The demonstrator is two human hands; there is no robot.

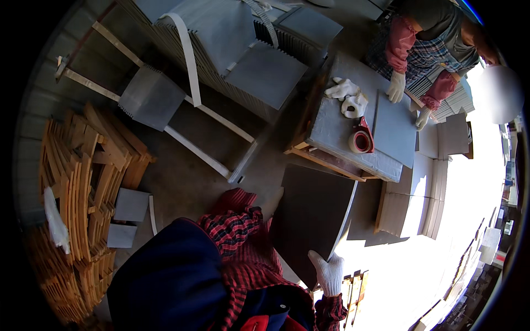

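Tipping could be caused by uneven support: dark-grey rectangular panel (312, 220) clasped at near edge by white-gloved right hand (327, 271); grip of half-hidden left hand (273, 204) cannot be told.

Dark panel (312, 223): one flat, rectangular sheet, near-black broad face, thin bright edge along its right side. Sits just right of frame centre, tilted, long sides slanting down-left. Lower right edge held in person's right hand (328, 271).
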